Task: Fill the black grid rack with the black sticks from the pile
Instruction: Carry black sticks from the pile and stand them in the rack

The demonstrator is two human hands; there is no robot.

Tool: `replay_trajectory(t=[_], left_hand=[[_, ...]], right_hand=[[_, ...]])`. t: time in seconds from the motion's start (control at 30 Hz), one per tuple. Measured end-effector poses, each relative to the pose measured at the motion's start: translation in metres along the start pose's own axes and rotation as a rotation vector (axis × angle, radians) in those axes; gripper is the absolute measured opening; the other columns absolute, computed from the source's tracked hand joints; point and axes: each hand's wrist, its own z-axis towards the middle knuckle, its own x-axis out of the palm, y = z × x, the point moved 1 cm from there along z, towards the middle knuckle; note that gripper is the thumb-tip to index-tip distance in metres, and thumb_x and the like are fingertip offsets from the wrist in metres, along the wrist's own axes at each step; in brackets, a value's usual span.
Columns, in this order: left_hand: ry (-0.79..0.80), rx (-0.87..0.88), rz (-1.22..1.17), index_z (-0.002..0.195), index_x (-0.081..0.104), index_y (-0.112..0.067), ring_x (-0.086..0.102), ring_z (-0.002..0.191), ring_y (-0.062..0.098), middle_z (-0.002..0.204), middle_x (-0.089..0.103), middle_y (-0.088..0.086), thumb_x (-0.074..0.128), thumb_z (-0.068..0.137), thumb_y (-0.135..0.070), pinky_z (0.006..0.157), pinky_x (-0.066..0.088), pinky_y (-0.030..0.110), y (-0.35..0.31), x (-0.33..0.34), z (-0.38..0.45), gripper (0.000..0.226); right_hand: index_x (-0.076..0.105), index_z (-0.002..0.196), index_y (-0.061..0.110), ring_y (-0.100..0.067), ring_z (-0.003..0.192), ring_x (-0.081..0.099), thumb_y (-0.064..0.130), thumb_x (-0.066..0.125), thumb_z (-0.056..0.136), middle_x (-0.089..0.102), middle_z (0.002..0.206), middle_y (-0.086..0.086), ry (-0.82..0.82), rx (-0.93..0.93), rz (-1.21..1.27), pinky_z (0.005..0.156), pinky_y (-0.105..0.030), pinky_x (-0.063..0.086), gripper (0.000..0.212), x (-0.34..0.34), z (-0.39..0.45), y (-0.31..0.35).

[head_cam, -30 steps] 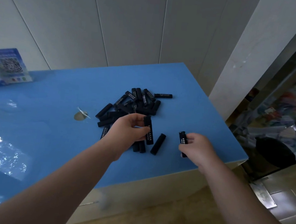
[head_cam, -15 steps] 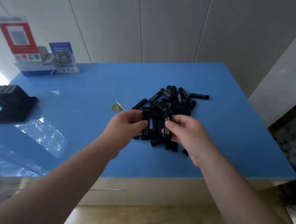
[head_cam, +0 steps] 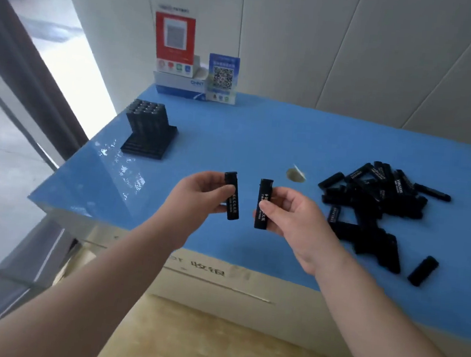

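A single head-worn camera looks forward and down from close above the near edge of the blue bench (head_cam: 261, 140), wall behind.

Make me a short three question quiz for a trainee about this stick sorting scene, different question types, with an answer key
1. True or false: each hand holds one black stick.
2. Multiple choice: the black grid rack stands A) to the right of the pile, B) toward the table's far left, C) on the floor.
3. Fill in: the pile lies on the ____ table top.

Key: 1 true: the left hand grips one stick, the right hand another. 2 B. 3 blue.
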Motion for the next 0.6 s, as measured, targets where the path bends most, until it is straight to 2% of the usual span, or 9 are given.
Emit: replay_trajectory(t=[0.2,0.33,0.47,0.6], left_hand=[[-0.034,0.036,0.033,0.108,0.070,-0.011,0.072,0.097,0.025,0.102,0.075,0.008,0.061,0.095,-0.006,0.087,0.059,0.036,-0.006,-0.119,-0.014,0.016],[-0.040,0.043,0.023,0.106,0.069,-0.009,0.071,0.096,0.027,0.102,0.074,0.013,0.061,0.096,-0.009,0.087,0.059,0.039,-0.012,-0.181,-0.018,0.013],[-0.031,0.058,-0.015,0.109,0.068,-0.007,0.072,0.097,0.026,0.104,0.074,0.012,0.060,0.097,-0.015,0.089,0.058,0.042,-0.015,-0.217,-0.011,0.016],[-0.034,0.056,-0.017,0.109,0.067,-0.004,0.072,0.097,0.026,0.105,0.074,0.013,0.060,0.097,-0.014,0.091,0.057,0.042,-0.015,-0.232,0.008,0.017]], right_hand=[[0.069,0.101,0.012,-0.025,0.095,0.073,0.008,0.063,0.096,0.073,0.093,-0.003,0.014,0.002,0.049,0.086,-0.041,0.060,0.009,0.111,0.017,0.004],[0.068,0.102,0.010,-0.028,0.097,0.072,0.012,0.061,0.099,0.073,0.089,-0.003,0.031,0.000,0.087,0.081,-0.036,0.061,0.009,0.176,0.024,0.009],[0.070,0.106,0.009,-0.023,0.095,0.073,0.014,0.060,0.099,0.076,0.101,-0.008,0.103,-0.026,0.043,0.080,-0.032,0.060,0.012,0.214,0.032,0.013],[0.070,0.106,0.009,-0.023,0.095,0.073,0.015,0.062,0.098,0.076,0.103,-0.009,0.096,-0.045,-0.012,0.080,-0.031,0.060,0.012,0.227,0.051,0.015]])
